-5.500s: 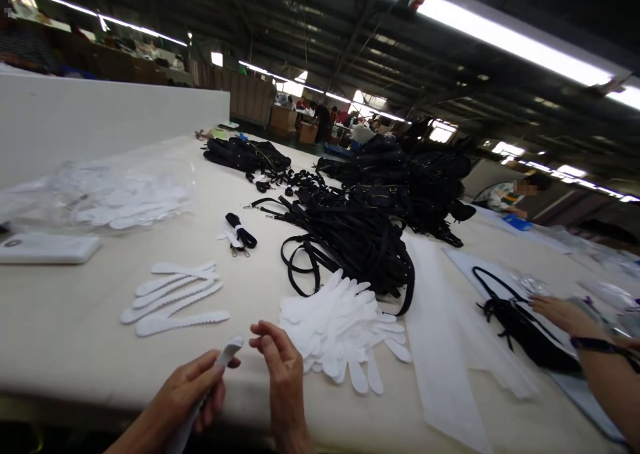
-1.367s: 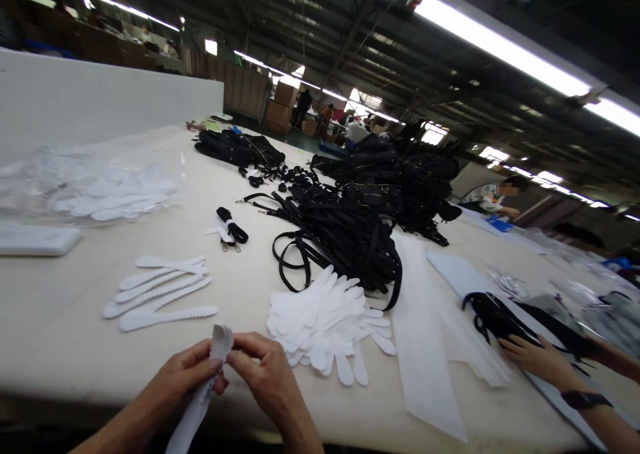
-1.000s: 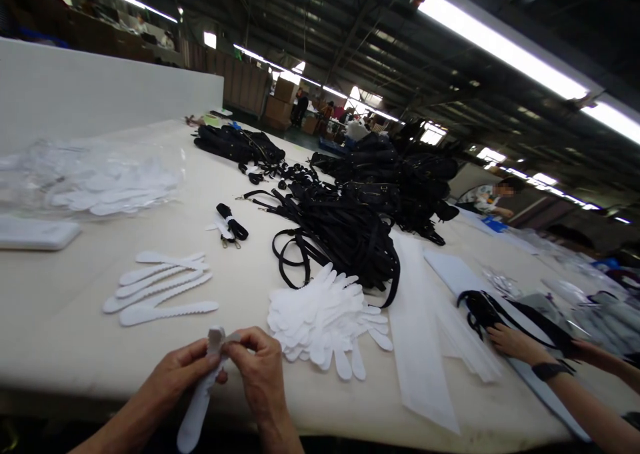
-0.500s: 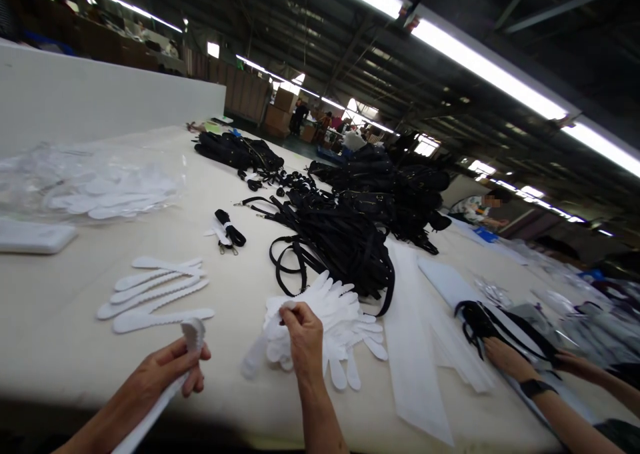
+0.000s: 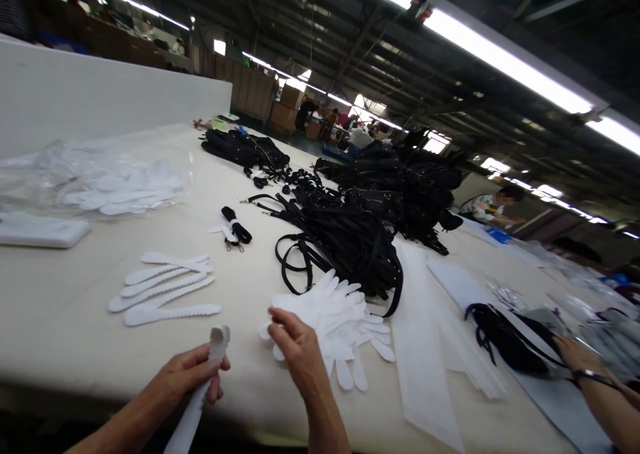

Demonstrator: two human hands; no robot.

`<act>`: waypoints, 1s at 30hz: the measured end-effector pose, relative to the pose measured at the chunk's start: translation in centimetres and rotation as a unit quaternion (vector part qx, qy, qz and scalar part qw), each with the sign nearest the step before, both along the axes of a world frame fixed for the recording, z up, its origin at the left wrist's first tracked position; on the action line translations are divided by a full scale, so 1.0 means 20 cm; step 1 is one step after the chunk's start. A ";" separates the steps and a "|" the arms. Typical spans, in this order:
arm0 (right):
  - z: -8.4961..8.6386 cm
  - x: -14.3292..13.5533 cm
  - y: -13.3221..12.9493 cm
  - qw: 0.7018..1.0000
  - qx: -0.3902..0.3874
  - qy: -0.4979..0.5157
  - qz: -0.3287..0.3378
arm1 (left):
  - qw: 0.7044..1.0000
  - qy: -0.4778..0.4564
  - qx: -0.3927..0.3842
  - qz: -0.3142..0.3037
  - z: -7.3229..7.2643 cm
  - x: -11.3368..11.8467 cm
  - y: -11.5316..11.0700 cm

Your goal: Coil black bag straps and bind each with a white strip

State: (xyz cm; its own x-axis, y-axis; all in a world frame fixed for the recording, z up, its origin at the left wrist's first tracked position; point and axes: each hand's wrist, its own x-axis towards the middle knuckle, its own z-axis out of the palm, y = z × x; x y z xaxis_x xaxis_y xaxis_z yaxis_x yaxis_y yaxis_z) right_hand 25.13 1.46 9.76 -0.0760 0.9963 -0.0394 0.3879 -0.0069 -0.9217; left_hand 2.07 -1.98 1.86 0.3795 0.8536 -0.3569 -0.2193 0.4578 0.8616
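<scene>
My left hand [image 5: 193, 374] is closed around a white serrated strip [image 5: 186, 422] whose top end curls over above the fingers. My right hand [image 5: 295, 341] has its thumb and fingers apart with nothing between them, at the left edge of a fanned pile of white strips [image 5: 345, 314]. Several loose white strips [image 5: 170, 313] lie on the table to the left, beyond my left hand. Farther back is a folded black strap [image 5: 237, 225] with a white band around it. A heap of black straps [image 5: 350, 247] lies behind the white pile.
Black bags [image 5: 375, 167] are heaped at the back. A clear plastic bag of white pieces [image 5: 125, 187] and a white block [image 5: 43, 231] sit at left. At right, long white sheets [image 5: 423, 354] lie near a co-worker's hands [image 5: 580, 354] and a black bag [image 5: 515, 347].
My right hand has let go of the white strip it pinched and opened. My left hand has shifted right with its strip. The co-worker's hands have moved right, off the black bag's near end.
</scene>
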 end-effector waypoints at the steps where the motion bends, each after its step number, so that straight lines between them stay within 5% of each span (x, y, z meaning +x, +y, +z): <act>1: 0.00 -0.08 -0.03 0.998 -0.021 0.032 0.054 | 1.000 0.004 0.004 -0.005 0.01 0.00 0.00; 5: -0.01 -0.28 -0.10 0.984 -0.034 0.105 0.137 | 0.999 0.030 0.012 -0.002 0.02 -0.01 0.00; 15: -0.14 -0.36 -0.11 0.987 -0.051 0.149 0.000 | 0.997 0.053 0.048 0.016 0.01 -0.02 0.00; 22: -0.15 -0.37 -0.11 0.986 -0.047 0.157 -0.027 | 0.997 0.067 0.020 0.023 0.04 -0.02 -0.01; 30: -0.19 -0.37 -0.09 0.968 -0.071 0.231 -0.062 | 0.989 0.073 -0.014 0.127 0.11 -0.05 0.01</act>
State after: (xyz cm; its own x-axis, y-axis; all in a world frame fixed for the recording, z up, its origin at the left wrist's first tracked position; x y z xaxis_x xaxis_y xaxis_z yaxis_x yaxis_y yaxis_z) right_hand 17.78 -0.43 6.02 0.0024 0.9861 -0.1662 -0.0781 -0.1655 -0.9831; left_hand 1.09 -1.83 4.03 0.0964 0.9036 -0.4174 -0.2057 0.4284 0.8799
